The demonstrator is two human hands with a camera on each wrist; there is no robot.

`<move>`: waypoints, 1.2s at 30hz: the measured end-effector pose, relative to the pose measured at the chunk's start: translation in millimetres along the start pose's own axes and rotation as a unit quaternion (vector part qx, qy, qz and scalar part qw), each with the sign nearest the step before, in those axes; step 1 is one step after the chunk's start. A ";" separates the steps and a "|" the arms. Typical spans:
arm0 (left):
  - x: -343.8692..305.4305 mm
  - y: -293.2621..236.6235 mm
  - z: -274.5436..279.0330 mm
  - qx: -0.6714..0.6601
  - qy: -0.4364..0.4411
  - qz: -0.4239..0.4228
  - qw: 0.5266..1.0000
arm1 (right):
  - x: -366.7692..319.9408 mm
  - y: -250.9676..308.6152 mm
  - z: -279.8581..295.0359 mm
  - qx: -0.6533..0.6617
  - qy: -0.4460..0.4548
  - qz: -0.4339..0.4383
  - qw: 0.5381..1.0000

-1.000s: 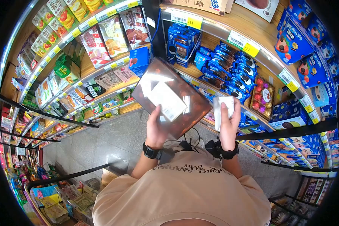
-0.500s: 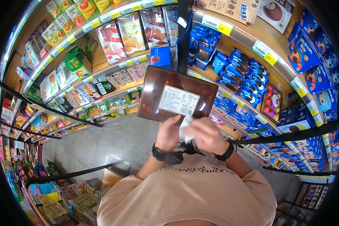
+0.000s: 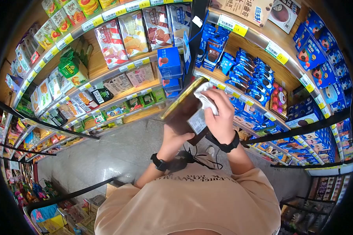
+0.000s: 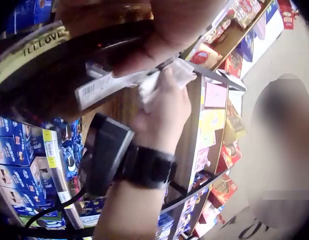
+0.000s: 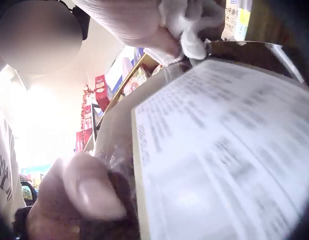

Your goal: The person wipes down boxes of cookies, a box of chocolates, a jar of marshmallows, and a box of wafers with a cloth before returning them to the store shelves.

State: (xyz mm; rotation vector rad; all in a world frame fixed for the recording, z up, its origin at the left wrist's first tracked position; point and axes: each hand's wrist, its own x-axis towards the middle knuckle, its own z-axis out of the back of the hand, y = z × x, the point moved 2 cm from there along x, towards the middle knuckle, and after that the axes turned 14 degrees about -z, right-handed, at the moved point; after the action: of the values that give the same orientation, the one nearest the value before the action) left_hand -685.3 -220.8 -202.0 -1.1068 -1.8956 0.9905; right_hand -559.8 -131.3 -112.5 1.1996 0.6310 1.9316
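Observation:
My left hand (image 3: 174, 143) grips a flat, dark brown, glossy box (image 3: 180, 115) by its lower end, with the thumb over its labelled face. The box is tilted up, and its gold side edge (image 3: 184, 98) faces away to the left; in the left wrist view that edge (image 4: 42, 45) reads TELLOVE. A white printed label (image 5: 229, 150) fills much of the right wrist view. My right hand (image 3: 222, 119) holds a crumpled white tissue (image 3: 205, 100) against the upper part of the box, near its right edge.
Curved snack shelves stand ahead, with blue biscuit packs (image 3: 259, 80) on the right and wafer bags (image 3: 133, 33) on the left. Black rails (image 3: 298, 131) cross both sides. Grey floor (image 3: 102, 152) lies below, and another person (image 4: 282, 150) appears blurred in the left wrist view.
The box has turned from lying flat, label up, to tilted on edge with its gold side showing. My right hand has moved with the tissue from beside the box to its upper edge.

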 end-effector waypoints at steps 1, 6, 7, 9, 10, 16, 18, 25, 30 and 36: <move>2.8 -0.2 0.8 0.028 0.032 -0.021 0.999 | 1.5 5.8 -3.4 -0.001 -0.001 0.010 1.000; 8.7 -5.7 12.6 0.073 0.089 -0.011 0.993 | 1.8 6.5 -18.4 0.038 -0.018 -0.010 0.999; 9.3 -4.6 16.3 0.062 0.079 -0.008 0.995 | -2.8 8.2 -22.6 0.032 0.005 0.013 0.999; 10.9 -2.7 23.4 0.044 0.071 -0.006 0.997 | -12.9 10.6 -35.9 0.040 0.070 0.043 0.996; 12.1 -3.5 26.1 0.036 0.073 -0.009 0.997 | -14.2 12.8 -40.4 0.034 0.108 0.061 0.992; 22.3 -11.3 39.0 0.051 0.133 -0.001 0.990 | 3.5 15.2 -42.3 0.016 0.208 0.070 0.975; 21.8 -5.2 46.6 -0.025 0.157 -0.008 0.987 | 1.6 16.8 -45.6 -0.012 0.223 0.105 0.969; 9.2 14.5 53.1 -0.127 0.006 0.117 0.985 | -19.6 -2.8 -56.5 -0.017 0.365 0.106 0.925; 25.4 16.0 60.0 -0.121 -0.067 0.052 0.989 | -30.4 -8.8 -48.6 -0.044 0.420 0.081 0.903; 28.9 21.0 77.6 -0.175 -0.182 0.080 0.964 | -32.3 -18.9 -19.5 -0.049 0.374 0.033 0.926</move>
State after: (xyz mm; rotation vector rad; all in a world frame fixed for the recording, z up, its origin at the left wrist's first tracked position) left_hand -755.1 -207.5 -249.3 -1.3709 -2.3762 1.0265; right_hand -562.2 -146.7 -151.8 0.3839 0.8630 2.4425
